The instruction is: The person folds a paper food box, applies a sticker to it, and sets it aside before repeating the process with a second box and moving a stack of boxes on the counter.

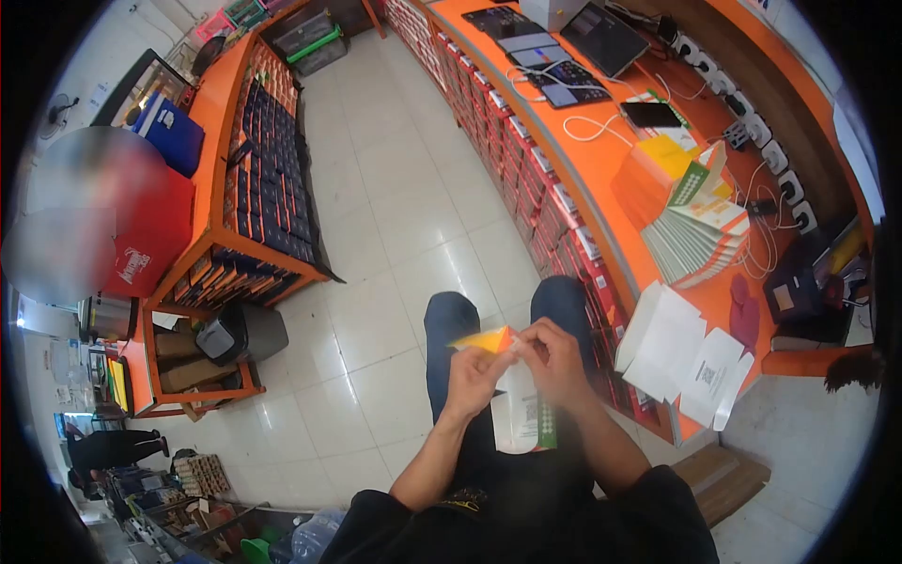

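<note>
While the left fingers (pixel 490 365) and right fingers (pixel 545 340) pinch a carton (pixel 515 423), dark boxes (pixel 270 174) fill a shelf (pixel 219 111).

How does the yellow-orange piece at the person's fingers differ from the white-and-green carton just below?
Colour: the yellow-orange piece is warm and bright; the white-and-green carton is mostly white with a green side. Size: less of the piece shows than of the carton. Marking: the carton carries a QR-style code; none can be made out on the piece. Both are close to the left hand.
</note>
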Tool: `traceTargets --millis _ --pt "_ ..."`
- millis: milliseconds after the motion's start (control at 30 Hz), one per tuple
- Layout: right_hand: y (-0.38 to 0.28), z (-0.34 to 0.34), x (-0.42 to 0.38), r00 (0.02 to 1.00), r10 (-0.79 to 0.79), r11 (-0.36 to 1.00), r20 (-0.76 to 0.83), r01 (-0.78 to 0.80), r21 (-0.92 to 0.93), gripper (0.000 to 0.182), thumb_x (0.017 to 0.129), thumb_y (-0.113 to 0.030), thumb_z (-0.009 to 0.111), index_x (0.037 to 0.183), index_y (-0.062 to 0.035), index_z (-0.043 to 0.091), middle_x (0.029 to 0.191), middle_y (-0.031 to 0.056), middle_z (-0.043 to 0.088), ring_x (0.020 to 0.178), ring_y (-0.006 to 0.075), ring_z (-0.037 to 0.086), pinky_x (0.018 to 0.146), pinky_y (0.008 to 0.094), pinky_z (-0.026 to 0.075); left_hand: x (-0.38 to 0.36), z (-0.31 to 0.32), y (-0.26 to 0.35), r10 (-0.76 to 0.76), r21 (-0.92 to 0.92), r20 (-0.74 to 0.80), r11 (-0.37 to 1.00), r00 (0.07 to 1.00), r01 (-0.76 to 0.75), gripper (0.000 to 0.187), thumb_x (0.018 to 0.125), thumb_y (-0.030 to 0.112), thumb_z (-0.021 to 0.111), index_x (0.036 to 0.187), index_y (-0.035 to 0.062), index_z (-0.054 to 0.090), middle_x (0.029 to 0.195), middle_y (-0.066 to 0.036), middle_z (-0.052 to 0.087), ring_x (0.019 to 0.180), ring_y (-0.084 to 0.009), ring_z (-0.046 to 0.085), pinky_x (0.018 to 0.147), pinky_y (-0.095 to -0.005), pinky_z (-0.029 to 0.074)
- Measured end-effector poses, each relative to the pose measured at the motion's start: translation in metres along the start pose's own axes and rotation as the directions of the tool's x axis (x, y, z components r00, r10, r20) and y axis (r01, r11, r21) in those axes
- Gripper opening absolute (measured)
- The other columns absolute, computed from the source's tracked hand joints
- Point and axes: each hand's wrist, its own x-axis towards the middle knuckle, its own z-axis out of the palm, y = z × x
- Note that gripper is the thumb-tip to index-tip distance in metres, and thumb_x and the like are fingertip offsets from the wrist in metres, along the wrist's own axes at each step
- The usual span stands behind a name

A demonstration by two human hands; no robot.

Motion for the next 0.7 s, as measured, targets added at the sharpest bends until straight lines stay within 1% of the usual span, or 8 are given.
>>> traceTargets --millis 167,367,433,500,567,633,667,700 --pt "0.007 0.001 0.004 0.995 -0.097 0.986 -0.003 0.096 -0.138 0.007 0.083 -0.002 0.063 0.086 0.0030 0.059 0.081 0.0142 0.057 0.076 0.0308 0.058 0.066 0.0370 0.048 0.002 -0.004 -0.006 0.014 -0.012 -0.029 1.000 0.999 -0.015 0.013 0.087 0.007 0.071 0.082 -0.0041 0.065 0.078 -0.005 0.067 0.069 -0.0051 0.059 0.060 -0.0191 0.045" --pt "0.028 0.007 0.007 0.944 -0.320 0.910 0.083 0.330 -0.249 0.007 0.082 -0.002 0.064 0.085 0.0021 0.059 0.080 0.0151 0.057 0.077 0.0334 0.057 0.068 0.0395 0.048 0.003 0.003 0.006 0.005 -0.154 0.039 0.988 0.999 0.002 0.016 0.090 0.002 0.064 0.102 -0.0068 0.058 0.094 -0.012 0.069 0.081 -0.0116 0.065 0.074 -0.0227 0.052" --pt "0.018 0.001 0.010 0.939 -0.340 0.910 0.048 0.341 -0.238 0.006 0.082 -0.002 0.065 0.084 0.0018 0.059 0.078 0.0144 0.057 0.073 0.0308 0.058 0.064 0.0377 0.047 0.003 -0.012 -0.003 0.001 -0.098 0.124 0.995 0.992 0.011 0.022 0.092 -0.002 0.059 0.113 -0.0069 0.056 0.109 -0.016 0.066 0.096 -0.0188 0.067 0.085 -0.0300 0.054" --pt "0.004 -0.005 0.011 0.991 -0.133 0.976 0.000 0.131 -0.173 0.007 0.083 -0.001 0.065 0.082 0.0021 0.059 0.078 0.0136 0.057 0.068 0.0271 0.058 0.060 0.0341 0.046 0.003 -0.013 -0.001 0.059 0.029 0.199 0.997 0.978 -0.066 0.024 0.093 -0.001 0.058 0.117 -0.0069 0.056 0.109 -0.014 0.067 0.096 -0.0192 0.067 0.086 -0.0311 0.054" --pt "-0.005 0.000 0.009 0.985 -0.171 0.972 0.004 0.169 -0.163 0.007 0.083 0.000 0.065 0.081 0.0024 0.059 0.078 0.0130 0.057 0.066 0.0249 0.057 0.059 0.0327 0.045 0.001 -0.010 0.015 0.266 0.440 0.115 0.850 0.957 -0.289 0.016 0.089 0.004 0.066 0.103 -0.0044 0.068 0.100 -0.011 0.070 0.094 -0.0166 0.067 0.083 -0.0284 0.053" --pt "-0.009 0.002 0.006 0.981 -0.195 0.968 0.007 0.193 -0.159 0.008 0.083 0.000 0.066 0.080 0.0027 0.059 0.078 0.0125 0.057 0.064 0.0227 0.057 0.058 0.0313 0.045 -0.004 -0.010 0.026 0.367 0.561 0.121 0.742 0.922 -0.368 0.014 0.085 0.003 0.071 0.097 -0.0035 0.071 0.098 -0.011 0.071 0.089 -0.0146 0.067 0.079 -0.0267 0.053" --pt "-0.011 0.002 0.005 0.987 -0.163 0.981 0.000 0.162 -0.103 0.007 0.083 0.000 0.066 0.081 0.0028 0.059 0.077 0.0121 0.057 0.062 0.0214 0.056 0.057 0.0308 0.044 -0.002 -0.012 0.020 0.381 0.568 0.095 0.738 0.920 -0.364 0.014 0.085 0.003 0.071 0.097 -0.0035 0.071 0.098 -0.011 0.071 0.089 -0.0146 0.067 0.079 -0.0267 0.053" --pt "-0.009 0.001 0.004 0.992 -0.129 0.990 -0.006 0.129 -0.051 0.007 0.083 0.000 0.066 0.081 0.0029 0.060 0.077 0.0117 0.057 0.061 0.0200 0.055 0.055 0.0302 0.043 0.001 -0.013 0.008 0.403 0.364 0.074 0.841 0.912 -0.401 0.015 0.083 0.002 0.072 0.098 -0.0030 0.070 0.098 -0.010 0.071 0.087 -0.0141 0.067 0.078 -0.0268 0.053"
